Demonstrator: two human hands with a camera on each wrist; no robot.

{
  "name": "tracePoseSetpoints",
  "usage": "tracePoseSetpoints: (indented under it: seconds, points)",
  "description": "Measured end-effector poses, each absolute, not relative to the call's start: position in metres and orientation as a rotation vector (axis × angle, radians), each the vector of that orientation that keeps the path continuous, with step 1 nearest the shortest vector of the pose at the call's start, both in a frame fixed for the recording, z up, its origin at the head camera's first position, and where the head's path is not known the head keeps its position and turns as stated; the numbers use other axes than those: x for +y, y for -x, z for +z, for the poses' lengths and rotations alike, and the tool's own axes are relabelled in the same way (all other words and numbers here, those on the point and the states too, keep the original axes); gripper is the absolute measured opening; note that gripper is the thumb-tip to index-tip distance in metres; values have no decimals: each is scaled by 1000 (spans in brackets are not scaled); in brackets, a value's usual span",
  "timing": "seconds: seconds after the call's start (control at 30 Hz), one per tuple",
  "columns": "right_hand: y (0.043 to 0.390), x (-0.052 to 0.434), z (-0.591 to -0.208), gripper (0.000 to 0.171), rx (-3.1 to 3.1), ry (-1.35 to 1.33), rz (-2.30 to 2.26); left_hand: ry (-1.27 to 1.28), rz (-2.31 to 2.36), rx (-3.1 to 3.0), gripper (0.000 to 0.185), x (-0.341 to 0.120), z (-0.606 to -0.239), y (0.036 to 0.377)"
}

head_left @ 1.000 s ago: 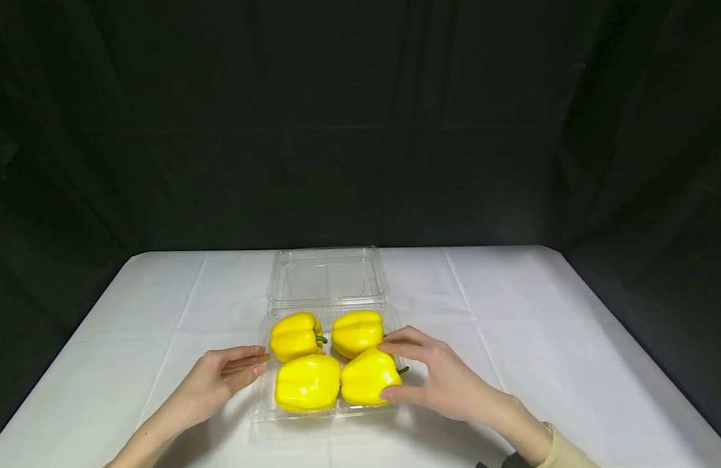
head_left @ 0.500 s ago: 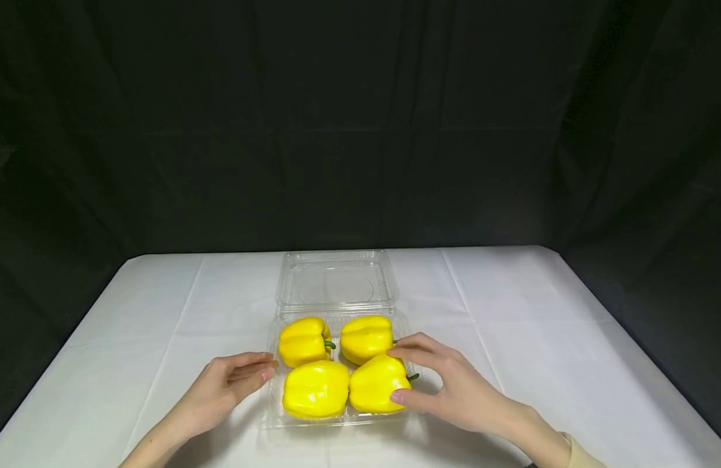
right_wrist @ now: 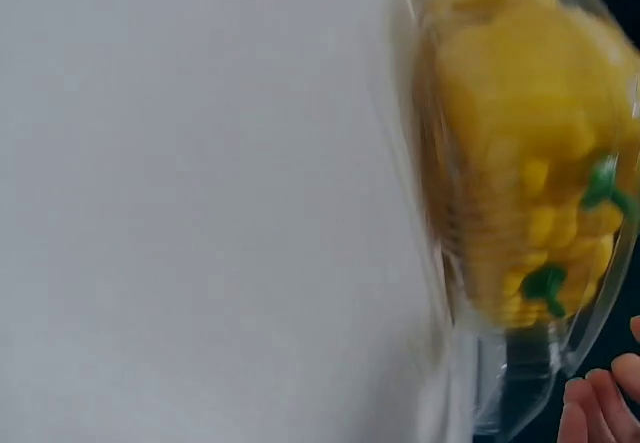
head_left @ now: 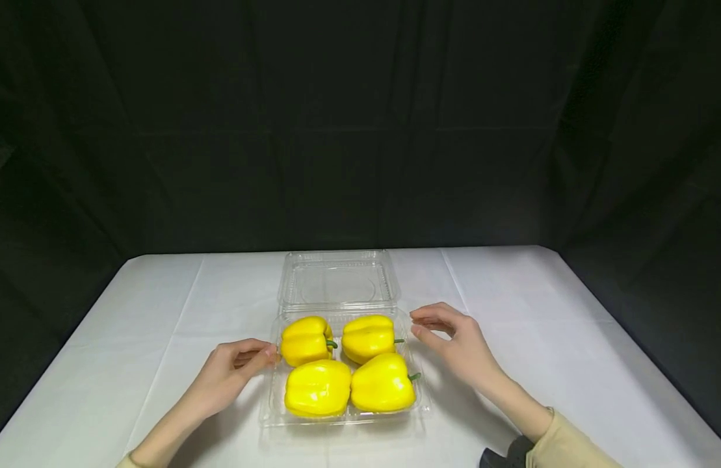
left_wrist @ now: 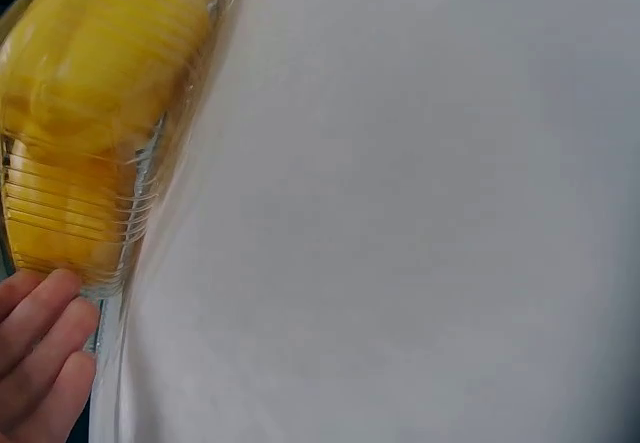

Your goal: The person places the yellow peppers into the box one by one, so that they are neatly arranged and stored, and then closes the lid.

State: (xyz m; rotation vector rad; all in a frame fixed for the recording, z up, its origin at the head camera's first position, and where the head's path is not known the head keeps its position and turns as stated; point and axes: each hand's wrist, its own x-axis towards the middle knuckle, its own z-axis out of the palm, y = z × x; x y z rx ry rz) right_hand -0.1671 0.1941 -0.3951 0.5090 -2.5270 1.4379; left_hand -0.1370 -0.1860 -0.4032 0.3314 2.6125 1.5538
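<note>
Several yellow bell peppers with green stems lie in the base of a clear plastic clamshell container (head_left: pixel 342 421) in the head view. The front pair is a left bell pepper (head_left: pixel 317 389) and a right bell pepper (head_left: pixel 382 383); behind are another left one (head_left: pixel 305 341) and right one (head_left: pixel 368 339). My left hand (head_left: pixel 234 374) has its fingertips at the container's left rim; in the left wrist view its fingers (left_wrist: pixel 45 348) lie against the ribbed wall. My right hand (head_left: pixel 456 341) is off the peppers, beside the container's back right corner, fingers loosely bent with nothing in them.
The container's hinged lid (head_left: pixel 339 279) lies opened back, flat on the white tablecloth (head_left: pixel 161 312), near the table's far edge. A black curtain (head_left: pixel 348 130) closes off the back and sides. A dark object (head_left: pixel 506 455) shows by the right sleeve.
The container with the peppers has slid a little to the right. My right hand has left the front right pepper and moved back and right. My left fingertips have stayed by the left rim.
</note>
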Motion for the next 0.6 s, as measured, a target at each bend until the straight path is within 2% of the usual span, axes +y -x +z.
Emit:
tracePoseSetpoints:
  seconds: [0.23,0.47,0.6]
  points:
    - [186,190,-404,37,-2602,-312,1621,-169,1606,2648,30,-178,-406,155]
    - [197,186,-416,56,-2526,-215,1961,-91,1961,2282,63,-178,-411,167]
    - [199,187,-426,63,-2385,-221,2194,-89,2145,1994,75,-178,-418,169]
